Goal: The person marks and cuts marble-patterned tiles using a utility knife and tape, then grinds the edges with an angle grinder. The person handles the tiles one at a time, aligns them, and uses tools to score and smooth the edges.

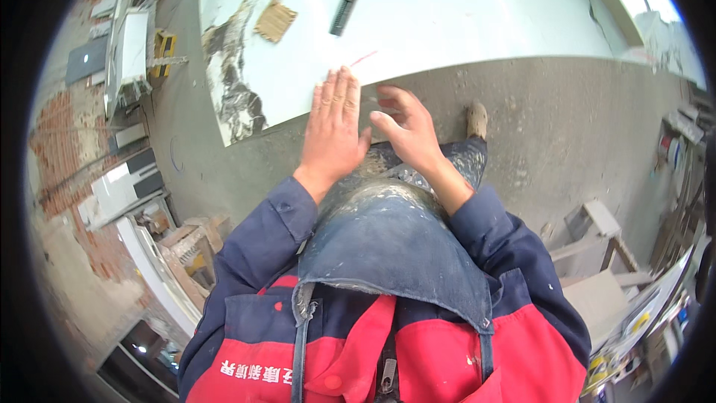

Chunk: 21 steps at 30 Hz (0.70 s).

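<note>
- White slab, glossy, dark-veined at left, lies before us
- Our left hand lies flat at its edge; our right hand hangs empty, half-curled
- Brown scrap, black tool lie on top

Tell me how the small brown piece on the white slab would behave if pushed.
The brown piece is probably light, being small and thin-looking. Lying flat, it would likely slide rather than roll across the shiny white slab. Its ragged edges might crumble.

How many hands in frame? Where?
2. Left hand: fingers over the near edge of the white slab. Right hand: to its right, just off that edge. No others show.
</note>
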{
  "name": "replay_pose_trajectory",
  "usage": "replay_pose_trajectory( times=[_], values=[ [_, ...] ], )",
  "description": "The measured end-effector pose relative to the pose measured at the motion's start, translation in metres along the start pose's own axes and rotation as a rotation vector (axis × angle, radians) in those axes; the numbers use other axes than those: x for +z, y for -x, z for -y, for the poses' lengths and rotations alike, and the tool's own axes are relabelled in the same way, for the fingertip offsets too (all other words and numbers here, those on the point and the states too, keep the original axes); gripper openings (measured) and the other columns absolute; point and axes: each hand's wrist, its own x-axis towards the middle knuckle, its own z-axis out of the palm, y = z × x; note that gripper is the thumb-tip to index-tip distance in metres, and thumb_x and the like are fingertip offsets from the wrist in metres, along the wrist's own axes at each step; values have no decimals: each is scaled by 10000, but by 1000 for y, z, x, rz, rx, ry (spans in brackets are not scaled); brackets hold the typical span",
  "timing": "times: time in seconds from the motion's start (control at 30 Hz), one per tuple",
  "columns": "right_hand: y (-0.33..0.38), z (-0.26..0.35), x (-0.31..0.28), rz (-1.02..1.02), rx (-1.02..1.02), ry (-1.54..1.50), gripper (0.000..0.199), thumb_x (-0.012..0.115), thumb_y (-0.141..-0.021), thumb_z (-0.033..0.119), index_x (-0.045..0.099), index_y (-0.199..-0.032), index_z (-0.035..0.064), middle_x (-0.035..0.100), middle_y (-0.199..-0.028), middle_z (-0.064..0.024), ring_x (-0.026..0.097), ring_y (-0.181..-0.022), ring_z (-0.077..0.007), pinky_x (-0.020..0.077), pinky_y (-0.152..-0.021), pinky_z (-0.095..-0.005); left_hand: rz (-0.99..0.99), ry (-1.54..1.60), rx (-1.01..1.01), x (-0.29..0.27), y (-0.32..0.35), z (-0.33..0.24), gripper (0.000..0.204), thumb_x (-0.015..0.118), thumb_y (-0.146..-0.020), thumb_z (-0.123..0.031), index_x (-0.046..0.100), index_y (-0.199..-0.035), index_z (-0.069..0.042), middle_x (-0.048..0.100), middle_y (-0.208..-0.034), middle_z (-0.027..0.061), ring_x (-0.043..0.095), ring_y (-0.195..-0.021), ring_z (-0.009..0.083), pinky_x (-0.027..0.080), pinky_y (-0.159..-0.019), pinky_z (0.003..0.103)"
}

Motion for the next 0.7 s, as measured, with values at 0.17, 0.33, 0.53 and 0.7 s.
replay_pose_trajectory(
  times=[0.17,0.33,0.53,0.7],
  values=[
    [6,6,9,42,59,4,557,744,-949,202,567,-1433,-9,615,-1380,-188,625,-1291,-293,544,-1042,-407,-60,-62,-204,10,69,58,983,728,-902,-260,166,-1655,29,136,-1732,249,107,-1620,389,109,-1313,511],
    [3,23,38,30,196,-10,661,697,-1021,270,430,-1536,-48,528,-1508,-171,605,-1249,-254,509,-1065,-390,-276,-74,-540,15,156,139,1022,744,-886,-188,117,-1669,7,108,-1747,221,117,-1622,367,146,-1303,525],
    [-19,32,57,-76,342,-153,590,678,-1050,290,470,-1484,-52,567,-1400,-129,629,-1212,-276,560,-1014,-389,-641,1358,-1258,62,195,187,754,692,-961,-192,358,-1600,29,473,-1576,230,525,-1404,344,467,-1103,502],
    [-20,40,73,-149,397,-176,430,613,-1084,235,498,-1416,-13,594,-1326,-127,655,-1185,-316,584,-982,-396,-763,2071,-1098,74,173,176,622,655,-1009,-213,455,-1568,-24,572,-1474,149,654,-1211,266,560,-942,437]
  ],
)
